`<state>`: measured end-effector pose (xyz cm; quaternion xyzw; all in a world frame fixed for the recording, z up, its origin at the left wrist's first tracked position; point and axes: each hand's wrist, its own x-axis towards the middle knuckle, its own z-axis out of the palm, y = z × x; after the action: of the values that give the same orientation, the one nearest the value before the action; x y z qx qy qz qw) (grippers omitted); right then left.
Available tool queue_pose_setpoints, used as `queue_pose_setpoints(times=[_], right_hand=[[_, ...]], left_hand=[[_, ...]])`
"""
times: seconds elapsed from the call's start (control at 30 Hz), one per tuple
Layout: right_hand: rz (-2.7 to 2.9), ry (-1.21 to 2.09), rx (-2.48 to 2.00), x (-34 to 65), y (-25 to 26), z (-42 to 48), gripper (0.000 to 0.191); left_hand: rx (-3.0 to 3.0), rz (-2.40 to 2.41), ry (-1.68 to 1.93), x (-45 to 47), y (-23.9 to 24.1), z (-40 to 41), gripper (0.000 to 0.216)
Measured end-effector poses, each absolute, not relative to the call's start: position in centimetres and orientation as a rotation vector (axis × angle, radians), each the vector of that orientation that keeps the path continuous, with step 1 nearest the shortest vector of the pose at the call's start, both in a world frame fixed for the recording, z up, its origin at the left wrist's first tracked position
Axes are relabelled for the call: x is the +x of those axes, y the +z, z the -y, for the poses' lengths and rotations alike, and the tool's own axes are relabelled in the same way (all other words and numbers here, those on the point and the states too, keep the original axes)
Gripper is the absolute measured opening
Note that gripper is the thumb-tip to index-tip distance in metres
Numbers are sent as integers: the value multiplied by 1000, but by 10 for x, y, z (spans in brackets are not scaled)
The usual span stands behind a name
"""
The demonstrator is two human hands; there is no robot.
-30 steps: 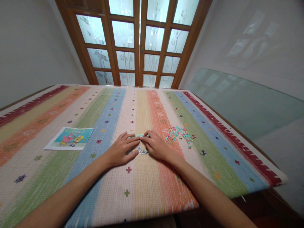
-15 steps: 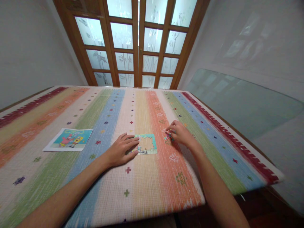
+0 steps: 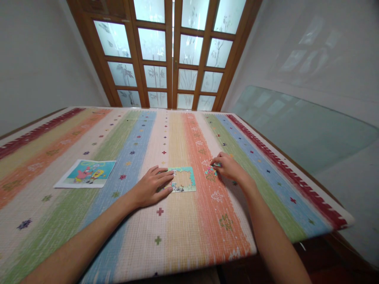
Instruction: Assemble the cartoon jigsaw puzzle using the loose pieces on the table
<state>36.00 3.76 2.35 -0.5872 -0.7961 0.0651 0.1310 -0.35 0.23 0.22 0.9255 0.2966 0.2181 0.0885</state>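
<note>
Turquoise and pale green edge a small rectangular jigsaw (image 3: 192, 179) lying flat near the middle of a striped, cloth-covered counter (image 3: 183, 236). Watching remotely through the head camera, I see it as a thin frame of joined pieces: turquoise down the right side, greener across the top, with a busier patch of pale and dark marks along the bottom. Its centre is open, so a yellow stripe of the counter shows through, bordered by knobbly, uneven inner edges. My left hand (image 3: 152, 187) rests palm down with its fingers slightly spread, the tips at the jigsaw's left side. My right hand (image 3: 227, 167) is to the right of the frame, fingers bent and tips drawn close together at some loose pieces (image 3: 210, 170) in turquoise and pink; I cannot tell whether they pinch one. Well apart on the left lies a printed picture (image 3: 89, 173) of pink and yellow cartoon figures on turquoise.
</note>
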Motion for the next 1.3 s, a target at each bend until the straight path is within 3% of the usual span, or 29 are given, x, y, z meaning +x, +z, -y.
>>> queue_pose_setpoints(times=[1.0,1.2,1.3], right_hand=[[2244,376,-1685,358,30,-39,14],[2218,504,-1406,327,42,-27,5],[2194,564,-1268,301,40,-20,10]], left_hand=[[2757,-878,661,-3,1,-3,35],[2764,-875,658,-3,0,-3,34],[2761,-886,653,-3,0,-3,35]])
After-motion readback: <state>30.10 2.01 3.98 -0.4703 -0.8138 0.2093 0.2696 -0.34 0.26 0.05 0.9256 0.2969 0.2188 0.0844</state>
